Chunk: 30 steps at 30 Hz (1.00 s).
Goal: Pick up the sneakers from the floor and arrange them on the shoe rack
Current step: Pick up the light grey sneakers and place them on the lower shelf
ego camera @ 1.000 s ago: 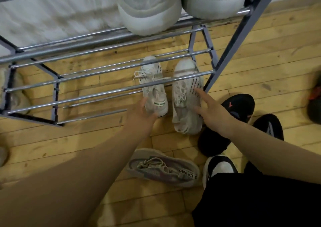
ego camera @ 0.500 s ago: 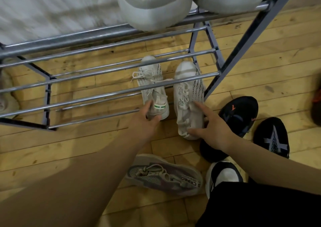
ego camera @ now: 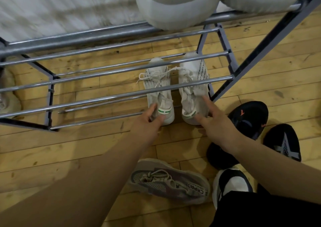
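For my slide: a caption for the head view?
Left hand, right hand on two white sneakers at the shoe rack.

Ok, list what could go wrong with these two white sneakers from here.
1. The loose laces run from the left sneaker to the right sneaker under a rack rail; they might snag.
2. Both heels seem to overhang the front rail, where the left hand and right hand touch them; released early, one may tip off.

Right white sneaker (ego camera: 193, 98) righted, pushed level beside left white sneaker (ego camera: 159, 99)
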{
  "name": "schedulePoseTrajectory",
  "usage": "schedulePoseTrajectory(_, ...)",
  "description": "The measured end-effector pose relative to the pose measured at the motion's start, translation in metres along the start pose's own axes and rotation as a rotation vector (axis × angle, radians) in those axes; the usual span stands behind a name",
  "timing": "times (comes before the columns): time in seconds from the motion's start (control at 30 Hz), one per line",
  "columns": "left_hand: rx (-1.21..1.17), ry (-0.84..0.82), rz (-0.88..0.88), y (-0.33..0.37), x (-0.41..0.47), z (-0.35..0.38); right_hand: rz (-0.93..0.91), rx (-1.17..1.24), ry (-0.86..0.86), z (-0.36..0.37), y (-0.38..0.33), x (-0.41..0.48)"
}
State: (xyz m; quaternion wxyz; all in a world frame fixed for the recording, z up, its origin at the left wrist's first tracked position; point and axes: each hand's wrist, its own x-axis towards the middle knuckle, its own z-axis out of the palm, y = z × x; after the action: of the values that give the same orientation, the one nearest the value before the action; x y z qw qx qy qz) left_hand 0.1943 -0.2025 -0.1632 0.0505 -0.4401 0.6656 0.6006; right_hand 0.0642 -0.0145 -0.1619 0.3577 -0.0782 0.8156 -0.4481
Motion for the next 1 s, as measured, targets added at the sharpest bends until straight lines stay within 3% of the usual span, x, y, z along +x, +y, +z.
schedulePoseTrajectory(0.17, -0.095, 0.061, -0.016, 0.000, 0.005, 0.005, -0.038, 0.261, 0.044, 0.003, 0.003, 0.002)
schedulePoseTrajectory(0.33, -0.154, 0.046, -0.023, 0.004, 0.007, 0.014, -0.065, 0.338, 0.009, 0.007, -0.019, 0.017)
schedulePoseTrajectory(0.63, -0.215, 0.131, 0.028, -0.004, -0.001, 0.015, -0.049, 0.220, 0.115, 0.006, -0.025, 0.031)
schedulePoseTrajectory(0.87, -0.076, 0.088, 0.080, 0.018, 0.019, 0.012, -0.171, -0.231, 0.185, 0.003, -0.017, 0.022)
schedulePoseTrajectory(1.0, 0.042, 0.038, 0.108, 0.026, 0.025, 0.023, -0.183, -0.267, 0.180, 0.000, -0.021, 0.019)
